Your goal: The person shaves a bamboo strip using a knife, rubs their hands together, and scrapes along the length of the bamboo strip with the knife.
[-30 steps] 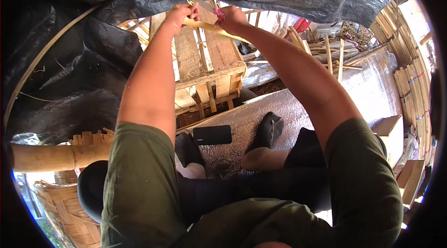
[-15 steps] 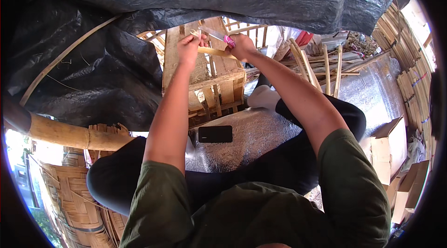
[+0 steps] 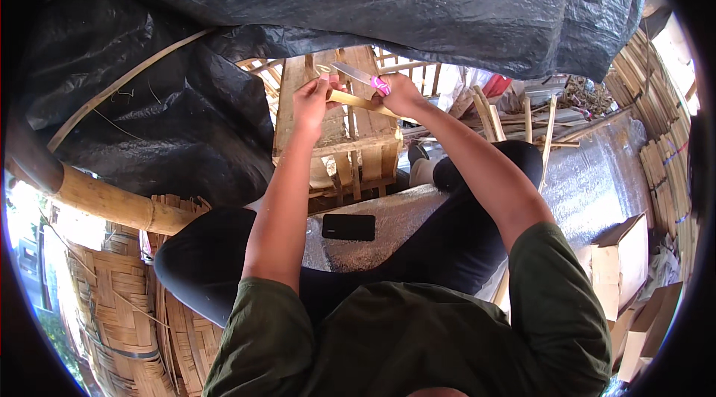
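One pale yellow bamboo strip (image 3: 362, 104), slanting between your two hands, in front of your body and seen above the wooden crate. One left hand (image 3: 313, 102), yours: fingers closed around the strip's left end. One right hand (image 3: 403, 96), yours: fingers wrapped around the pink-bound handle of a knife (image 3: 353, 73), the strip's other side passing beneath that hand; whether those fingers also press the strip, you cannot tell from here. Blade bare, pointing up and left toward your left hand. One thin pale curl (image 3: 323, 69), just above your left fingertips.

One slatted wooden crate (image 3: 374, 128), beyond your knees. One silver foil sheet (image 3: 403, 216), spread below you and out to the right. One black phone (image 3: 348, 228), flat on the foil, between your left forearm and your right leg. Several upright sticks (image 3: 550, 132), right of the crate. One cardboard box (image 3: 620, 266), flaps raised, near your right elbow. Bundled slats (image 3: 664, 177), stacked at far right. One black plastic sheet (image 3: 447, 13), hanging across the top. One thick bamboo pole (image 3: 123, 203), by your left knee; one woven panel (image 3: 123, 307) below it.
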`<state>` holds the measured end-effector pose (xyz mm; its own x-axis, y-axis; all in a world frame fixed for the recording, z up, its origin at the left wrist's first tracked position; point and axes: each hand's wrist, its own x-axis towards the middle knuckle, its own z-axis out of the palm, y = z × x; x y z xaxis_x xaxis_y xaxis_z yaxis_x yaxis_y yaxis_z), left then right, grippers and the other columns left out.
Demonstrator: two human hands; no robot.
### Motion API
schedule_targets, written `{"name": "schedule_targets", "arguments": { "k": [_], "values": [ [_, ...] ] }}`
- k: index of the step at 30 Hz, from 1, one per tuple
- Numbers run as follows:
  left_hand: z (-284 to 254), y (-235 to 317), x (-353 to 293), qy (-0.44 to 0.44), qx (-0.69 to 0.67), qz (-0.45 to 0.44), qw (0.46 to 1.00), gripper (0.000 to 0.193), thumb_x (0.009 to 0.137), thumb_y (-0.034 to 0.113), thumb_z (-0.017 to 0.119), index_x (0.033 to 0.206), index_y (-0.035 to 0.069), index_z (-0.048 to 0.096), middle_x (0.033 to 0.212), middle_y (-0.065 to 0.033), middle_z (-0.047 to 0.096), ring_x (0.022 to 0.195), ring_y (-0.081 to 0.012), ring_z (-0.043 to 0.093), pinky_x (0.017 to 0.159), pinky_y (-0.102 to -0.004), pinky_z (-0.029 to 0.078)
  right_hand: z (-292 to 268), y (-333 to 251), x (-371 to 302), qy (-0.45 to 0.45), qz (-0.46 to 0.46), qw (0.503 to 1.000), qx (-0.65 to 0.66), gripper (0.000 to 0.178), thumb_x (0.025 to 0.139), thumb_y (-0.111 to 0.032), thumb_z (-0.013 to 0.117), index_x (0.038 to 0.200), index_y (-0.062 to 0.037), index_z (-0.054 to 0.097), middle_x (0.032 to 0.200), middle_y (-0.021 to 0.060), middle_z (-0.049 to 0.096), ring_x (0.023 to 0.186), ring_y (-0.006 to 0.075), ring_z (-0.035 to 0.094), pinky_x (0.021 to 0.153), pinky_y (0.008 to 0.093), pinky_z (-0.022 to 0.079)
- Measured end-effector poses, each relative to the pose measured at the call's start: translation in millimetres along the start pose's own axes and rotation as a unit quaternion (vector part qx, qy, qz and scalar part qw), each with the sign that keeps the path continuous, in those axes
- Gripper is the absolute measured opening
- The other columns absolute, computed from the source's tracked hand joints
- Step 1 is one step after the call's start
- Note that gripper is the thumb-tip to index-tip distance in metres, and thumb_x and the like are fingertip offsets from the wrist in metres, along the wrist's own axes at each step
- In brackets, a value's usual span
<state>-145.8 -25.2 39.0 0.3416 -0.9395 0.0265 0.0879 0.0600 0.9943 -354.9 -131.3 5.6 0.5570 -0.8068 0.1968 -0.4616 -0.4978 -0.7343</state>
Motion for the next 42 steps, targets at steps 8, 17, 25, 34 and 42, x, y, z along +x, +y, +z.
{"name": "schedule_targets", "arguments": {
  "k": [8,17,25,34,42],
  "values": [
    [-54.9,59.4,13.4,-0.08,0.237,-0.126,0.96,0.036,0.103,0.042,0.067,0.122,0.013,0.075,0.104,0.0033,0.075,0.086,-0.0071,0.07,0.066,-0.0226,0.044,0.2,4.9,-18.6,0.052,0.009,0.995,0.079,0.023,0.082,-0.015,0.083,0.08,-0.0066,0.061,0.082,0.0103,0.075,0.077,0.0267,0.073,0.07,0.0397,0.056],
    [-69.0,75.2,45.7,-0.058,0.171,-0.047,0.982,0.082,0.106,0.022,0.061,0.166,0.005,0.007,0.169,-0.0222,0.02,0.145,-0.0371,0.043,0.117,-0.047,0.044,4.1,-22.6,-5.6,0.097,0.074,0.983,0.134,0.028,0.085,-0.012,0.082,0.078,-0.0039,0.057,0.073,0.008,0.067,0.066,0.0175,0.061,0.066,0.0357,0.051],
    [-54.3,92.4,8.8,-0.193,0.19,0.059,0.961,0.033,0.102,0.021,0.07,0.12,-0.006,0.072,0.108,-0.0115,0.076,0.1,-0.0179,0.073,0.089,-0.031,0.064,19.6,-93.3,20.3,0.072,-0.036,0.993,0.09,0.024,0.087,-0.015,0.084,0.093,-0.0004,0.067,0.086,0.0066,0.074,0.074,0.009,0.064,0.07,0.0302,0.052],
    [-140.9,86.7,-4.6,-0.009,0.014,0.089,0.996,0.044,0.106,0.028,0.063,0.116,-0.014,0.064,0.109,-0.0228,0.073,0.095,-0.0265,0.075,0.085,-0.0379,0.066,-30.2,-91.4,23.0,-0.076,-0.007,0.993,-0.09,0.043,0.088,-0.024,0.082,0.114,0.0035,0.062,0.098,0.0167,0.074,0.086,0.022,0.071,0.079,0.0373,0.056],
    [-201.0,113.7,13.5,0.144,-0.065,0.072,0.985,0.064,0.099,0.047,0.069,0.121,-0.012,0.054,0.107,-0.0204,0.068,0.095,-0.0246,0.074,0.085,-0.0347,0.066,48.4,-76.5,54.5,-0.149,-0.071,0.964,-0.21,0.056,0.083,-0.019,0.083,0.123,0.0041,0.05,0.11,0.0268,0.067,0.107,0.0437,0.067,0.089,0.0489,0.054]
  ]
}}
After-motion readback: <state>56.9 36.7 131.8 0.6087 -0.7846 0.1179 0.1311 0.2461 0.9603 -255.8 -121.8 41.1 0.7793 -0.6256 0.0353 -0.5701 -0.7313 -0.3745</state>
